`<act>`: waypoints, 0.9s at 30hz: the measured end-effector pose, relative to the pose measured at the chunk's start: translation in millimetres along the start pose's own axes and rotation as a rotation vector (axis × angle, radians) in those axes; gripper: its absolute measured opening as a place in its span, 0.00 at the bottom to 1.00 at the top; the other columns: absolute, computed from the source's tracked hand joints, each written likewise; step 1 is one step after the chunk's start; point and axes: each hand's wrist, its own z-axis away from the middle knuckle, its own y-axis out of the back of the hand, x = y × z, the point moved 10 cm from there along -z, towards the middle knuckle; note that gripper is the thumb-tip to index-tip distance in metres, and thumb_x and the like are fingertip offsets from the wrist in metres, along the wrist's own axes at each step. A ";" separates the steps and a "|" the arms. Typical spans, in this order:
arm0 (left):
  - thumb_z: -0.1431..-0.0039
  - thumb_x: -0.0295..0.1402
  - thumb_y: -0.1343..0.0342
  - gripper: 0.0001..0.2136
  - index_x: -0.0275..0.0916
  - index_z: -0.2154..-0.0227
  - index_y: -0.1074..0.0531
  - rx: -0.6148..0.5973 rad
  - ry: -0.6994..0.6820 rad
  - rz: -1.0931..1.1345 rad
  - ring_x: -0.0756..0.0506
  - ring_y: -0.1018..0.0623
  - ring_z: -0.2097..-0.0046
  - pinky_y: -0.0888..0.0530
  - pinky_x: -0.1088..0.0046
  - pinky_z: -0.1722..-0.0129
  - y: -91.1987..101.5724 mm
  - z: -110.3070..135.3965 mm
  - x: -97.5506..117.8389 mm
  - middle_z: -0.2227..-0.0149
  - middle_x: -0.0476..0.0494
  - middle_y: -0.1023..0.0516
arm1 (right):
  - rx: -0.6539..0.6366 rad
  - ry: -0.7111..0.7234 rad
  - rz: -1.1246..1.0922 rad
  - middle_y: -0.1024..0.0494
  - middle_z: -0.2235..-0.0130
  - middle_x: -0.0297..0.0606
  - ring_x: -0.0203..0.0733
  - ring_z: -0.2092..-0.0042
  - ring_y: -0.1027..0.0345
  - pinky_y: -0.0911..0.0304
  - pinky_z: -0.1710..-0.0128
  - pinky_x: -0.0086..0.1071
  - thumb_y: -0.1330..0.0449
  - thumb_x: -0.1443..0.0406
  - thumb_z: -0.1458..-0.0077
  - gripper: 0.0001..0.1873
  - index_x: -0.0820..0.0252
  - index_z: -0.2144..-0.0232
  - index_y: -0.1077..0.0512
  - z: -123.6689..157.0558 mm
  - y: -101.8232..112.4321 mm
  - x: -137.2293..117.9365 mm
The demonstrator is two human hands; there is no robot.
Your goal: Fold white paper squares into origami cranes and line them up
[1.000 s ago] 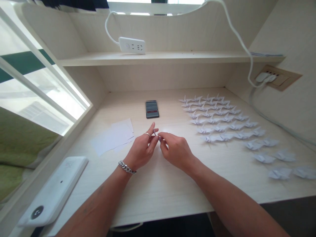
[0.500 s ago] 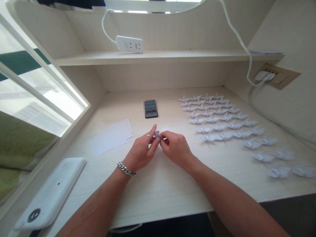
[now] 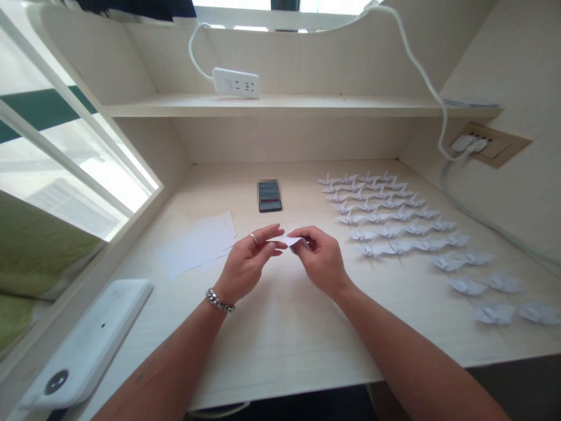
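Note:
A small folded piece of white paper (image 3: pixel 294 240) is between my two hands, above the middle of the desk. My right hand (image 3: pixel 322 257) pinches its right side between thumb and fingers. On the other side, my left hand (image 3: pixel 248 257), with a ring and a chain bracelet, has the paper's left tip between its outstretched fingers and thumb. How firmly the left fingers press on it is hard to see. Loose white paper sheets (image 3: pixel 201 242) lie left of my hands. Folded paper cranes (image 3: pixel 390 217) stand in several rows to the right.
Beyond my hands lies a dark phone (image 3: pixel 269 196). A long white device (image 3: pixel 94 339) rests at the desk's left edge. Flatter folded papers (image 3: pixel 495 313) sit near the right front edge. On the shelf is a power strip (image 3: pixel 236 82); a cable (image 3: pixel 421 64) hangs at right.
My hands have moved slightly apart, and the folded paper now shows wider and more opened between them. The left fingers have straightened. The view has shifted a little.

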 end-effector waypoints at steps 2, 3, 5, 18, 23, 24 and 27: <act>0.43 0.38 0.41 0.17 0.34 0.53 0.25 0.037 0.078 0.071 0.44 0.20 0.60 0.23 0.62 0.56 4.7 -1.3 -6.8 0.60 0.38 0.20 | 0.006 0.081 -0.006 0.21 0.63 0.37 0.42 0.61 0.27 0.32 0.63 0.33 0.43 0.70 0.46 0.09 0.56 0.65 0.25 3.1 0.3 -10.0; 0.44 0.38 0.40 0.16 0.34 0.56 0.24 0.031 0.104 0.101 0.44 0.21 0.62 0.23 0.62 0.57 4.4 -1.6 -9.4 0.65 0.40 0.19 | 0.005 0.130 0.002 0.21 0.62 0.37 0.42 0.60 0.27 0.32 0.62 0.34 0.44 0.71 0.47 0.09 0.56 0.64 0.25 4.9 -0.1 -15.7; 0.45 0.39 0.39 0.15 0.34 0.59 0.22 -0.002 0.127 0.155 0.45 0.21 0.64 0.23 0.63 0.58 1.8 -1.6 -12.5 0.70 0.42 0.20 | 0.013 0.223 0.023 0.21 0.62 0.37 0.43 0.59 0.27 0.32 0.59 0.36 0.44 0.72 0.47 0.10 0.55 0.64 0.26 8.2 0.2 -26.2; 0.52 0.35 0.34 0.10 0.35 0.69 0.19 0.042 0.082 0.039 0.47 0.23 0.71 0.24 0.70 0.68 5.4 -0.3 -2.4 0.74 0.43 0.19 | -0.077 0.110 -0.064 0.24 0.67 0.36 0.41 0.66 0.29 0.35 0.67 0.32 0.38 0.69 0.49 0.05 0.56 0.67 0.27 8.1 -9.3 -18.8; 0.55 0.34 0.31 0.09 0.35 0.71 0.20 0.022 0.086 0.055 0.47 0.22 0.71 0.24 0.71 0.68 4.6 -1.1 -2.5 0.71 0.42 0.18 | -0.072 0.084 -0.067 0.26 0.71 0.34 0.38 0.70 0.33 0.39 0.72 0.29 0.35 0.68 0.52 0.06 0.57 0.70 0.28 8.6 -9.3 -14.8; 0.56 0.33 0.31 0.09 0.35 0.71 0.20 0.015 0.088 0.068 0.48 0.22 0.70 0.24 0.72 0.68 4.5 -1.2 -3.6 0.71 0.43 0.18 | -0.070 0.102 -0.057 0.26 0.71 0.34 0.38 0.70 0.33 0.39 0.72 0.29 0.35 0.68 0.52 0.05 0.57 0.70 0.28 8.4 -8.7 -16.4; 0.57 0.31 0.31 0.08 0.36 0.72 0.20 -0.007 0.099 0.106 0.49 0.22 0.70 0.25 0.75 0.68 4.4 -1.2 -8.6 0.71 0.44 0.18 | -0.075 0.198 -0.009 0.26 0.70 0.34 0.37 0.69 0.33 0.39 0.70 0.30 0.36 0.68 0.51 0.04 0.58 0.70 0.28 7.8 -7.8 -25.8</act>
